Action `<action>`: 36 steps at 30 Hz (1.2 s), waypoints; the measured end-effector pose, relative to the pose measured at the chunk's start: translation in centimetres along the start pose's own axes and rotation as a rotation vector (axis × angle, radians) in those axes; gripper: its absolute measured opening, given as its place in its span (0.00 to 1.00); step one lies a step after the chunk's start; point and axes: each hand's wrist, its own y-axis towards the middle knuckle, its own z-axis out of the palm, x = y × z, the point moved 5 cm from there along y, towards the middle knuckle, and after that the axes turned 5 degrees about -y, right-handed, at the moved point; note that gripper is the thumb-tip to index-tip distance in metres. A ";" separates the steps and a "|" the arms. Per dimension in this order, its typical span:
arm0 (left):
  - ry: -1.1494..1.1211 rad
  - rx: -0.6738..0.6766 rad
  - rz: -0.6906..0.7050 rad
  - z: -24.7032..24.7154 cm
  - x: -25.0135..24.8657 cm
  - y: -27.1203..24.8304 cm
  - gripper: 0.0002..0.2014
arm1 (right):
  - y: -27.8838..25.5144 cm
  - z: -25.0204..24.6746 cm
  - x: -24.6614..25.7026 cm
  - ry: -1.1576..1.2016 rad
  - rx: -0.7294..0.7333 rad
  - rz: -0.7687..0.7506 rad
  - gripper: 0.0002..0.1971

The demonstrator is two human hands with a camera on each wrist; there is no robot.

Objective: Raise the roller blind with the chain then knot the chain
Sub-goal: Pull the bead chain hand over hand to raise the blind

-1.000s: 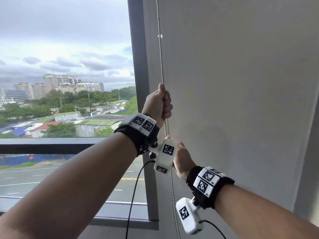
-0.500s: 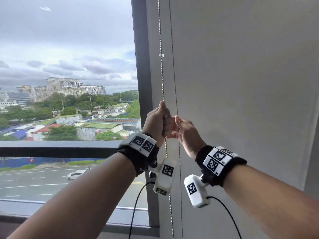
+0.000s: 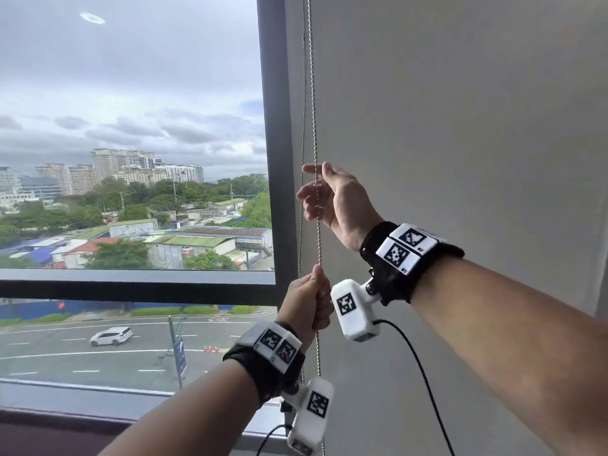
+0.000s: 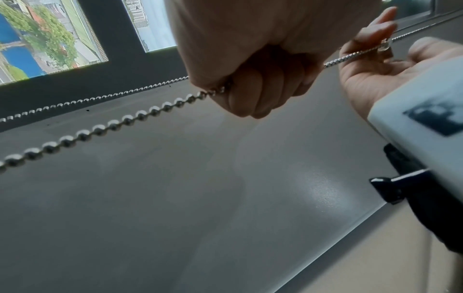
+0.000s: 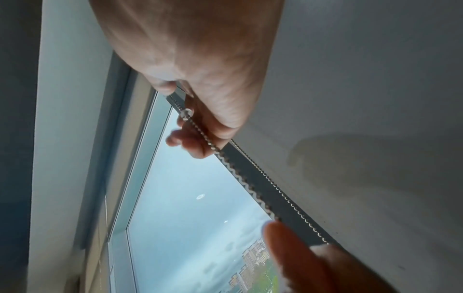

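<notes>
A metal bead chain (image 3: 315, 126) hangs in two strands beside the grey roller blind (image 3: 460, 159), which covers the right half of the window. My left hand (image 3: 307, 301) grips the nearer strand in a fist; in the left wrist view the chain (image 4: 100, 126) leaves the bottom of that left hand (image 4: 250, 79). Higher up, my right hand (image 3: 332, 199) is spread loosely about the same strand, level with a clear stopper (image 3: 316, 185). In the right wrist view the right hand's fingers (image 5: 190, 142) curl near the chain (image 5: 240, 178) without closing.
A dark window frame post (image 3: 274, 143) stands just left of the chain. Bare glass (image 3: 131, 126) to its left shows sky, buildings and a road. White wrist camera housings (image 3: 353, 309) hang under both wrists with black cables.
My right hand let go below the left hand and rose above it, opening around the chain. The left hand moved down with the chain, and the clear stopper came down with it.
</notes>
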 end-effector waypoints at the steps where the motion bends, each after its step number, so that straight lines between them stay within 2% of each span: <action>1: 0.013 -0.014 -0.006 -0.2 0.2 -0.1 0.22 | 0.1 0.2 -0.1 -0.019 -0.010 0.009 0.16; 4: 0.040 -0.031 -0.014 -0.4 0.1 -0.3 0.24 | 0.0 0.4 -0.9 -0.063 -0.036 0.026 0.15; 9: 0.027 -0.008 -0.031 -0.3 0.1 -0.4 0.25 | -0.6 0.7 -0.8 -0.001 -0.069 0.001 0.17; 15: -0.054 0.136 -0.051 -0.3 -0.7 -0.7 0.25 | -1.2 0.6 -0.6 0.056 -0.106 -0.038 0.18; 18: -0.059 0.177 0.000 -0.2 -2.7 -0.2 0.28 | -1.6 0.3 -0.7 0.071 -0.096 -0.043 0.18; 22: -0.042 0.146 0.100 0.2 -6.8 1.2 0.25 | -2.7 -0.1 -1.2 0.080 -0.093 -0.052 0.18; 26: -0.030 0.233 0.194 2.2 -11.5 1.6 0.27 | -3.8 -0.5 -2.4 0.018 -0.127 -0.032 0.18; 30: -0.004 0.241 0.196 5.2 -15.1 2.4 0.28 | -5.3 -0.8 -3.9 0.019 -0.105 0.009 0.18; 36: -0.074 0.274 0.123 7.5 -15.6 3.0 0.26 | -8.8 -1.4 -7.2 -0.031 -0.116 0.094 0.17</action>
